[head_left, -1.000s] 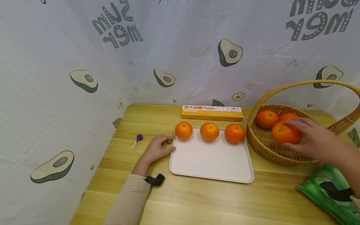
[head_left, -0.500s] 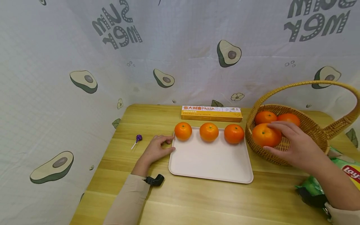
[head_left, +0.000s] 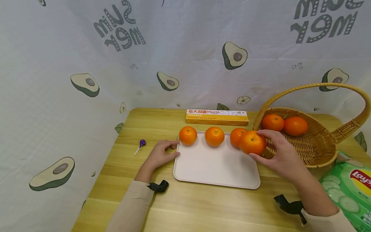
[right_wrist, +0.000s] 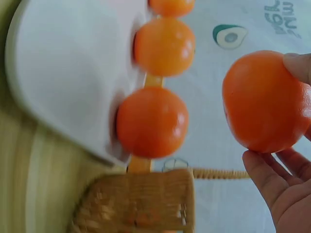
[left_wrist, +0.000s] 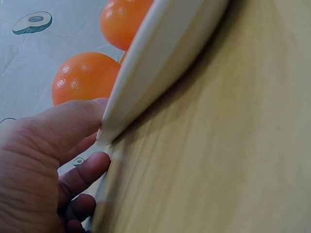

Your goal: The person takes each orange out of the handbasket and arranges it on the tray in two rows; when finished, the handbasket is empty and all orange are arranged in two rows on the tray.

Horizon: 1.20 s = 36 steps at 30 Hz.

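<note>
Held fruit: a glossy, round orange citrus-like fruit [head_left: 252, 142], raised over the right end of the tray; the wrist view shows a gap between it and the fruit in the row.
Right hand: the right hand [head_left: 282, 154] pinches it from the side, thumb against fingers, spread just to the fruit's width; underside bare of fingers, which should suit a gentle set-down.
Left hand: the left hand [head_left: 162, 156] touches the tray's left edge with thumb and forefinger, gripping no fruit. Firm pinch or light rest, cannot tell. A steady touch here should stop the tray sliding.
Tray: shallow off-white rectangular tray [head_left: 214, 170], rounded corners, flat on the wooden table [head_left: 203, 206].
Row: three similar fruits along its far edge, left one [head_left: 187, 135], middle one [head_left: 214, 136], right one [head_left: 236, 138], spaced apart.
Basket: woven tan wicker basket [head_left: 316, 148] with a tall hooped handle, just right of the tray; two more orange fruits [head_left: 296, 126] inside. Best to carry the knuckles well off its rim.
Lowering: judged best straight down, slowly, nearer the person than the row; a knock could roll the right one.
Release: fruit looks round enough to roll; better to feel it settle, then part thumb and fingers evenly.
</note>
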### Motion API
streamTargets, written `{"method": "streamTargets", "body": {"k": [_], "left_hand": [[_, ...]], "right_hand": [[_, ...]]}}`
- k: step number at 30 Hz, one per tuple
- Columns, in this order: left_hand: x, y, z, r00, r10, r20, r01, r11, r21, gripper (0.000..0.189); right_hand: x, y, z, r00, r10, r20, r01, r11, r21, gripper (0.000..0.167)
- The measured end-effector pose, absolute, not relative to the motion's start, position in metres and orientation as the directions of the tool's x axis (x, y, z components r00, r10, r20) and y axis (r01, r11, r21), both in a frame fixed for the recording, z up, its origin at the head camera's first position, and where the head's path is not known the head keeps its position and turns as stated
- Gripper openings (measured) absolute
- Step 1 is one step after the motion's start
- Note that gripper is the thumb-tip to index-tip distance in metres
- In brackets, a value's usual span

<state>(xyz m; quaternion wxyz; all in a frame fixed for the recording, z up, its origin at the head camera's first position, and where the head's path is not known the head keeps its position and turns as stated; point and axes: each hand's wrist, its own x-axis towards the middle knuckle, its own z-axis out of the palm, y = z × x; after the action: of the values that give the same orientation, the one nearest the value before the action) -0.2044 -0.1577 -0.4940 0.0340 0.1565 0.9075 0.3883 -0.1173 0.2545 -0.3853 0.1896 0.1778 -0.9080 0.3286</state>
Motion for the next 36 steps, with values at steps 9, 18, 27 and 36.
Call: {"method": "streamTargets", "body": {"k": [9,18,27,36], "left_hand": [[-0.205,-0.158,-0.495,-0.949,0.31,0.058,0.258,0.655,0.71,0.044],[-0.206,-0.158,-0.495,-0.951,0.305,0.055,0.253,0.66,0.708,0.044],[-0.205,-0.157,-0.495,-0.951,0.302,0.059,0.254,0.658,0.709,0.043],[-0.205,-0.158,-0.494,-0.951,0.304,0.054,0.25,0.657,0.711,0.044]], "right_hand": [[-0.116,0.224,-0.394,-0.885,-0.164,0.437,-0.426,0.665,-0.613,0.076],[-0.12,0.193,-0.408,-0.882,-0.203,0.424,-0.456,0.593,-0.664,0.074],[-0.121,0.159,-0.414,-0.893,-0.265,0.363,-0.449,0.543,-0.709,0.068],[-0.122,0.132,-0.422,-0.899,-0.33,0.289,-0.431,0.536,-0.726,0.068]]}}
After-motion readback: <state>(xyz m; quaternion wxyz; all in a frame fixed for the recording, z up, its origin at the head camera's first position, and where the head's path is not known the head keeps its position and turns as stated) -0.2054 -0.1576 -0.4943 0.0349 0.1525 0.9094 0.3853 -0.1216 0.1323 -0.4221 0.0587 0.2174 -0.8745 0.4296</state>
